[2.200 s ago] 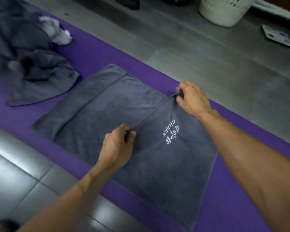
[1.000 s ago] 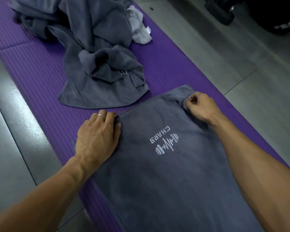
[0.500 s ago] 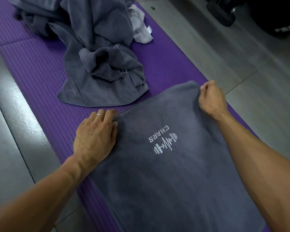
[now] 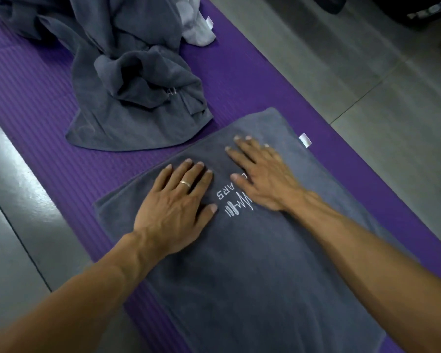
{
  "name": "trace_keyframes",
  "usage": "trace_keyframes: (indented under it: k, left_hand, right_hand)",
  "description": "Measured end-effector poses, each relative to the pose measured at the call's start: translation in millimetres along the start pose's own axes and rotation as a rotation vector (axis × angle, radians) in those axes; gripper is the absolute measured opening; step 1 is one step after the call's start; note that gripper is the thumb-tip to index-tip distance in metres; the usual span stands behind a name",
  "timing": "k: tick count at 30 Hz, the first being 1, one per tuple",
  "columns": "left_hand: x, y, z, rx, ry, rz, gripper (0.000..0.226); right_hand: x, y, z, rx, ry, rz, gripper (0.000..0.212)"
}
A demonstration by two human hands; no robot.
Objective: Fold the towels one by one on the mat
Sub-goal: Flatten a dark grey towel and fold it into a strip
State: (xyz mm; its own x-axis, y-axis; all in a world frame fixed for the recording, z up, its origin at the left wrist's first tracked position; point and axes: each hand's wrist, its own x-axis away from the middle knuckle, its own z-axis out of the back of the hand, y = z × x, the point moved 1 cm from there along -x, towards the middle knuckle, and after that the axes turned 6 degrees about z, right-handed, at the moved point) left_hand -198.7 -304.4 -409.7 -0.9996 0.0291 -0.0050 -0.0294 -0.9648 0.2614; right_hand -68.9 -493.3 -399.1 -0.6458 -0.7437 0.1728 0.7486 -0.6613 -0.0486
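Both hands, the left hand (image 4: 175, 207) and right hand (image 4: 262, 174), press flat with fingers straight on the folded grey towel (image 4: 252, 276) lying on the purple mat (image 4: 239, 80), smoothing it. Next likely calls for another fold, then the crumpled towels (image 4: 135, 80) beyond it.

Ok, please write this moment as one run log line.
left hand flat on folded towel | right hand flat on it | towel pile waiting | mat

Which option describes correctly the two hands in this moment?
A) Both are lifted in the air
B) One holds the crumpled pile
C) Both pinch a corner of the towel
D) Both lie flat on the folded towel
D: the left hand and the right hand rest with straight fingers on the folded dark grey towel.
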Motion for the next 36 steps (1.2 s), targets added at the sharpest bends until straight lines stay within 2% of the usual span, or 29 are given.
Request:
trace_keyframes:
  k: [2, 4, 5, 6, 7, 9, 12, 14, 17, 19, 21, 23, 25, 26, 27, 30, 32, 34, 36]
  left_hand:
    - [0, -2, -7, -0.080, -0.064, 0.002, 0.075]
    - [0, -2, -7, -0.118, -0.083, 0.002, 0.079]
    - [-1, 0, -5, -0.125, -0.073, 0.013, 0.079]
    - [-1, 5, -1, -0.125, -0.056, 0.026, 0.076]
    - [-1, 15, 3, -0.116, -0.028, 0.030, 0.071]
    - [1, 43, 3, -0.067, 0.037, -0.010, 0.062]
    - [14, 82, -14, 0.015, -0.012, -0.011, 0.068]
    - [24, 88, -30, -0.061, -0.056, 0.002, 0.081]
    - [26, 85, -35, -0.135, -0.083, 0.002, 0.087]
    - [24, 94, -27, -0.126, -0.079, 0.032, 0.085]
    - [30, 117, -21, -0.063, -0.054, -0.002, 0.076]
    - [49, 145, -26, 0.034, -0.025, -0.083, 0.070]
    - [73, 165, -36, 0.047, -0.065, -0.128, 0.075]
    - [83, 168, -41, 0.012, -0.092, -0.149, 0.078]
    - [92, 168, -45, -0.024, -0.109, -0.169, 0.080]
    - [104, 165, -47, -0.089, -0.160, -0.234, 0.081]
    - [108, 166, -45, -0.101, -0.177, -0.234, 0.081]
    - [112, 177, -42, -0.069, -0.161, -0.233, 0.074]
    - [119, 200, -43, 0.016, -0.124, -0.245, 0.069]
  right_hand:
    - [0, 35, -8, 0.027, -0.040, -0.231, 0.067]
    - [0, 65, -2, -0.068, -0.019, -0.562, 0.066]
    - [1, 72, 1, -0.105, 0.010, -0.651, 0.066]
    - [5, 68, 3, -0.101, 0.063, -0.657, 0.065]
    - [11, 57, 5, -0.084, 0.149, -0.586, 0.062]
    - [31, 19, 5, -0.135, 0.273, -0.349, 0.058]
    - [81, -16, -16, -0.149, 0.181, -0.112, 0.060]
    - [114, 3, -29, -0.051, 0.045, -0.192, 0.067]
    - [144, 69, -29, -0.056, -0.042, -0.584, 0.066]
    - [155, 89, -17, -0.054, -0.038, -0.734, 0.064]
    - [160, 71, -11, -0.011, 0.056, -0.644, 0.061]
    - [169, 32, -15, -0.064, 0.119, -0.427, 0.061]
    - [196, -2, -31, -0.083, 0.046, -0.199, 0.064]
    - [212, -6, -39, -0.051, -0.018, -0.183, 0.066]
    - [228, 4, -44, -0.041, -0.053, -0.248, 0.068]
    - [259, 64, -43, -0.073, -0.086, -0.630, 0.069]
    - [265, 86, -35, -0.065, -0.095, -0.750, 0.065]
    - [265, 75, -29, -0.058, 0.016, -0.699, 0.063]
    - [269, 38, -30, -0.116, 0.130, -0.550, 0.063]
